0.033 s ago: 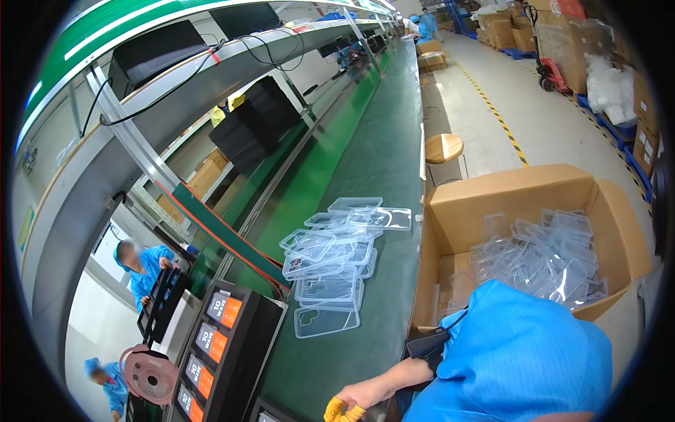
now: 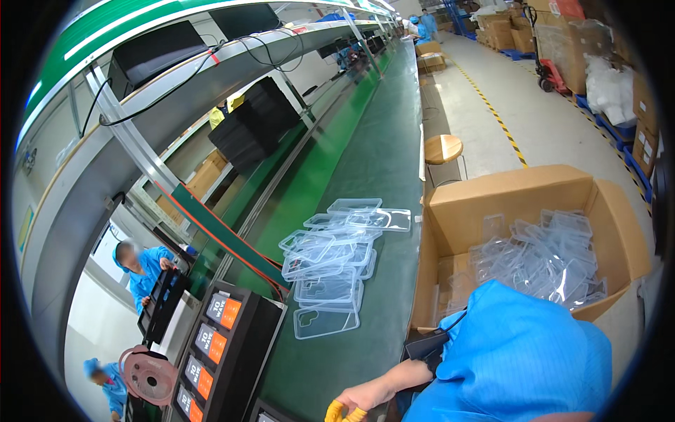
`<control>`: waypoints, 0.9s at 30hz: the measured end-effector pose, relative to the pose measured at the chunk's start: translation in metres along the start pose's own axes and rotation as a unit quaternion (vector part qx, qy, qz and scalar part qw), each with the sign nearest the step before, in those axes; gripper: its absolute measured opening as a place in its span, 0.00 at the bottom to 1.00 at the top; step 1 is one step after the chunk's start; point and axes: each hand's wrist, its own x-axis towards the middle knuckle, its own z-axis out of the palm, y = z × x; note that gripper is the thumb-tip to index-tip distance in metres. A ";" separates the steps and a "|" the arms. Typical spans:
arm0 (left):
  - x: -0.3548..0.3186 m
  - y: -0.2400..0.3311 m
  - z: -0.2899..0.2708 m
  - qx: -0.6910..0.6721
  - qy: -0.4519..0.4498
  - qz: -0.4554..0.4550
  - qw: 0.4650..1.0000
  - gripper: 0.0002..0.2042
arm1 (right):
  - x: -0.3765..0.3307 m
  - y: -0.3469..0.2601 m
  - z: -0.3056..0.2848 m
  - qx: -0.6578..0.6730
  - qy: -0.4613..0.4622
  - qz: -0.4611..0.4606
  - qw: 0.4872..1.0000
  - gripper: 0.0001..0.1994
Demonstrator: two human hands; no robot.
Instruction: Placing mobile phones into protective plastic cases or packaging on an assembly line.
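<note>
- Right hand (image 2: 365,397): at the lower edge, yellow covers on the fingertips. Fingers curled, thumb side bent toward them. The tips run out of view, so whether anything is held cannot be told.
- Left hand: out of view, its state cannot be told.
- Sleeve (image 2: 520,359): blue, right of the visible hand (a dark object sits by the cuff, its kind unclear).
- Belt (image 2: 302,380): green, beneath and beyond the hand, running away from it.
- Black box (image 2: 264,408): left of the hand and apart from it, cut off by the lower edge.
- Clear cases (image 2: 327,323): on the belt ahead of the hand and slightly left, well apart from it. They overlap in a loose pile; the nearest shows a cutout.
- Carton (image 2: 499,193): open, ahead and right of the hand, beside the belt. It holds a jumbled heap (image 2: 548,260) of similar clear pieces.
- Labelled boxes (image 2: 246,344): black, in a row left of the hand, with orange-and-white labels.
- Fan (image 2: 149,380): pink, farther left.
- Two co-workers: in blue, beyond the fan; the farther one (image 2: 144,271) has both hands at a black item.
- Stool (image 2: 444,148): round wooden seat, beyond the carton.
- Pallet jack (image 2: 554,76): red, far ahead and right of the hand.
</note>
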 end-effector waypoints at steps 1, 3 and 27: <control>0.047 0.012 0.027 0.147 -0.164 0.016 0.975 0.18 | 0.003 -0.004 0.004 0.018 -0.030 0.012 0.999 0.17; 0.097 0.026 0.048 0.291 -0.356 0.064 0.886 0.18 | 0.001 -0.002 0.005 0.024 -0.043 0.024 0.999 0.17; -0.057 -0.005 0.049 0.085 0.230 -0.036 0.969 0.12 | -0.016 -0.004 0.011 0.016 -0.127 0.122 0.984 0.17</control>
